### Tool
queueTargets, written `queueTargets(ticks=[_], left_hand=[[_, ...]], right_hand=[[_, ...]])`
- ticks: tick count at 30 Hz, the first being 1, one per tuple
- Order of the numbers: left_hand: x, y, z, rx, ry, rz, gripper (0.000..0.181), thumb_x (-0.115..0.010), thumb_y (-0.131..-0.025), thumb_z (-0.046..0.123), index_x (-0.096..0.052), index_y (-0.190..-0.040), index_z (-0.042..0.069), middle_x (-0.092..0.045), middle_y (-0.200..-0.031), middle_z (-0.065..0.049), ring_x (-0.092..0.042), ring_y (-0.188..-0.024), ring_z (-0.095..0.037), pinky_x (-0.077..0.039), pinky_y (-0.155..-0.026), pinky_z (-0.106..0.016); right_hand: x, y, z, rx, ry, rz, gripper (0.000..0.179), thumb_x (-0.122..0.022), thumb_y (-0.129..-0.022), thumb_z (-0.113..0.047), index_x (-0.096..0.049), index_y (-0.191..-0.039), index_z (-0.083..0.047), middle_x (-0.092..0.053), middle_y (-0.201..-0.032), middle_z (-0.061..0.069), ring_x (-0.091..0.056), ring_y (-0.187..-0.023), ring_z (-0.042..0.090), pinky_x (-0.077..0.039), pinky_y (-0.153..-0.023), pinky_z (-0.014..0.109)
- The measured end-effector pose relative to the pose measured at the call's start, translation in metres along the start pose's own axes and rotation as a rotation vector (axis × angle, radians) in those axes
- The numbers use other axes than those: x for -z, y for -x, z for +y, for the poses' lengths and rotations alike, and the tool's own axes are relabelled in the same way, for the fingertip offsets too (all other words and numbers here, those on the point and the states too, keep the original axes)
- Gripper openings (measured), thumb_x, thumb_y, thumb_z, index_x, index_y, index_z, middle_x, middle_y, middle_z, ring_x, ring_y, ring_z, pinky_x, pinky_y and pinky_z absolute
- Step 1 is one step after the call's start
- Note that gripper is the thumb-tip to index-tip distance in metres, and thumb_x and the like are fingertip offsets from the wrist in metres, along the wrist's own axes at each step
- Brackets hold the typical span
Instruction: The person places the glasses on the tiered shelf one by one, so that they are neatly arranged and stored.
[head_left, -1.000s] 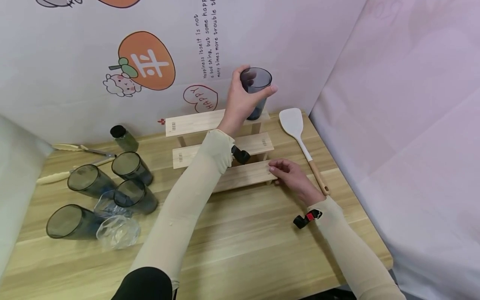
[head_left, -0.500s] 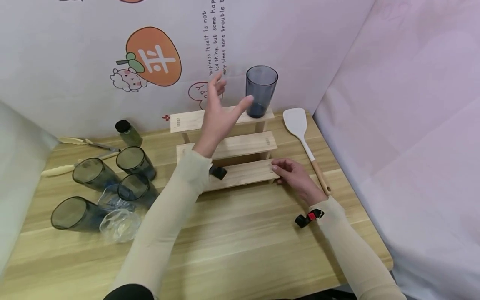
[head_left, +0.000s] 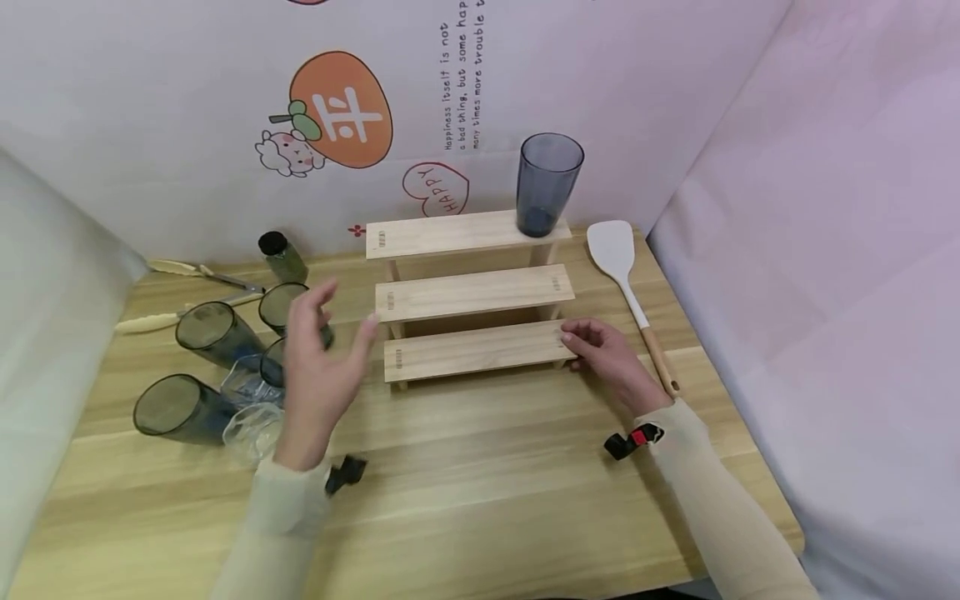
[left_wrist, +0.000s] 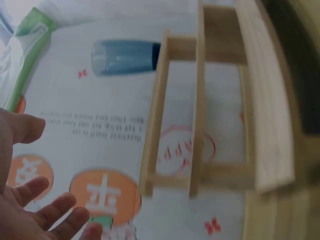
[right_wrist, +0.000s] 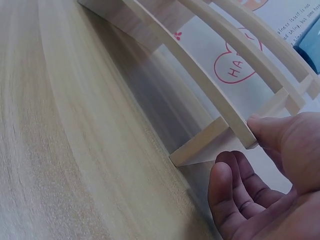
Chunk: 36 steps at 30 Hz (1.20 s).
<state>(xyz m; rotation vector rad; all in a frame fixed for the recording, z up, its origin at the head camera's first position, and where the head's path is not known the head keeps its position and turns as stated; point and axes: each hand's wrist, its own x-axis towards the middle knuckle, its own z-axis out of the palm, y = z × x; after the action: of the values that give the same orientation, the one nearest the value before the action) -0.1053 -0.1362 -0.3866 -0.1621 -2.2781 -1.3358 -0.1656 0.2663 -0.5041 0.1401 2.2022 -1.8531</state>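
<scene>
My left hand (head_left: 318, 379) is bare, fingers spread and thumb apart, passing over the group of glasses at the left. Behind it stand dark grey-blue tumblers (head_left: 213, 333) and clear glasses (head_left: 255, 429), partly covered by the hand. A wooden three-tier rack (head_left: 472, 296) stands in the middle. My right hand (head_left: 609, 358) holds the right end of its lowest board, thumb on the board end and fingers curled beneath, as the right wrist view shows (right_wrist: 260, 175). One tumbler (head_left: 547, 187) stands upright on the top tier's right end.
A white spatula (head_left: 613, 250) with a wooden handle lies right of the rack. Tongs (head_left: 206, 275) and a black-capped jar (head_left: 283, 257) are at the back left. A printed cloth wall (head_left: 495, 100) rises behind the wooden table (head_left: 450, 483).
My left hand lets go of the tumbler on the top tier and swings left and toward me, over the glasses. My right hand stays at the rack's lowest board. The head view shifts slightly.
</scene>
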Motion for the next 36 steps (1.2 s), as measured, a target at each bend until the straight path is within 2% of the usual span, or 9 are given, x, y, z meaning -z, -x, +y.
queueTargets(ticks=[4, 8, 11, 13, 17, 24, 29, 33, 36], left_hand=[[0.029, 0.032, -0.021, -0.007, -0.100, 0.122, 0.059, -0.078, -0.091, 0.018, -0.053, -0.142, 0.006, -0.052, -0.138, -0.013, -0.044, -0.128, -0.028, -0.036, -0.102, -0.051], [0.046, 0.046, -0.035, 0.030, -0.235, 0.154, 0.063, -0.081, -0.088, 0.019, -0.052, -0.141, 0.003, -0.053, -0.137, -0.018, -0.042, -0.128, -0.037, -0.026, -0.108, -0.057], [0.050, 0.047, -0.041, 0.073, -0.344, 0.118, 0.071, -0.083, -0.086, 0.028, -0.050, -0.143, 0.003, -0.052, -0.140, -0.020, -0.037, -0.134, -0.043, -0.005, -0.116, -0.058], [0.050, 0.047, -0.043, 0.120, -0.410, 0.072, 0.077, -0.083, -0.085, 0.035, -0.047, -0.146, 0.004, -0.050, -0.143, -0.020, -0.033, -0.137, -0.045, 0.008, -0.115, -0.059], [0.049, 0.043, -0.045, 0.196, -0.487, -0.026, 0.088, -0.081, -0.086, 0.045, -0.039, -0.152, 0.004, -0.045, -0.146, -0.024, -0.029, -0.138, -0.049, 0.015, -0.112, -0.062], [0.048, 0.040, -0.050, 0.241, -0.517, -0.056, 0.091, -0.080, -0.087, 0.042, -0.033, -0.155, 0.003, -0.045, -0.145, -0.027, -0.030, -0.135, -0.051, 0.013, -0.112, -0.061], [0.044, 0.037, -0.052, 0.227, -0.509, -0.074, 0.088, -0.080, -0.088, 0.038, -0.034, -0.154, 0.003, -0.046, -0.142, -0.028, -0.032, -0.132, -0.052, 0.010, -0.112, -0.060], [0.041, 0.041, -0.051, 0.185, -0.448, -0.094, 0.086, -0.082, -0.088, 0.033, -0.034, -0.153, 0.003, -0.046, -0.140, -0.029, -0.034, -0.129, -0.052, 0.003, -0.113, -0.061], [0.037, 0.046, -0.051, 0.173, -0.355, -0.126, 0.086, -0.081, -0.089, 0.029, -0.032, -0.155, 0.004, -0.041, -0.145, -0.028, -0.032, -0.132, -0.050, -0.007, -0.113, -0.064]], right_hand=[[0.000, 0.001, 0.001, 0.004, 0.003, -0.009, 0.044, -0.071, -0.097, -0.033, -0.061, -0.131, -0.006, -0.058, -0.122, 0.011, -0.059, -0.097, 0.023, -0.057, -0.078, 0.040], [0.003, 0.002, 0.003, 0.013, 0.004, 0.003, 0.044, -0.070, -0.098, -0.033, -0.060, -0.131, -0.004, -0.058, -0.122, 0.011, -0.058, -0.097, 0.022, -0.057, -0.078, 0.040], [0.005, 0.001, 0.003, 0.013, 0.011, 0.006, 0.044, -0.069, -0.099, -0.033, -0.060, -0.131, -0.003, -0.058, -0.122, 0.010, -0.058, -0.098, 0.022, -0.057, -0.079, 0.040], [0.005, 0.001, 0.003, 0.011, 0.011, 0.003, 0.045, -0.069, -0.099, -0.033, -0.060, -0.131, -0.003, -0.058, -0.123, 0.010, -0.058, -0.098, 0.022, -0.057, -0.080, 0.041], [0.004, 0.000, 0.003, 0.010, 0.008, 0.006, 0.044, -0.069, -0.099, -0.033, -0.060, -0.131, -0.005, -0.058, -0.122, 0.010, -0.058, -0.098, 0.022, -0.057, -0.080, 0.040], [0.000, 0.000, 0.002, 0.005, 0.010, -0.006, 0.044, -0.071, -0.097, -0.032, -0.061, -0.131, -0.006, -0.059, -0.124, 0.011, -0.059, -0.099, 0.023, -0.058, -0.080, 0.040], [0.002, -0.001, 0.003, 0.006, 0.003, 0.000, 0.042, -0.070, -0.098, -0.031, -0.061, -0.130, -0.005, -0.059, -0.124, 0.011, -0.059, -0.099, 0.024, -0.058, -0.079, 0.041], [0.002, -0.001, 0.002, 0.008, 0.007, -0.009, 0.042, -0.069, -0.099, -0.031, -0.061, -0.130, -0.004, -0.058, -0.122, 0.010, -0.058, -0.099, 0.023, -0.057, -0.080, 0.041], [0.002, -0.002, 0.001, 0.005, 0.004, -0.020, 0.043, -0.068, -0.099, -0.030, -0.060, -0.132, -0.003, -0.058, -0.122, 0.009, -0.058, -0.100, 0.022, -0.057, -0.081, 0.042]])
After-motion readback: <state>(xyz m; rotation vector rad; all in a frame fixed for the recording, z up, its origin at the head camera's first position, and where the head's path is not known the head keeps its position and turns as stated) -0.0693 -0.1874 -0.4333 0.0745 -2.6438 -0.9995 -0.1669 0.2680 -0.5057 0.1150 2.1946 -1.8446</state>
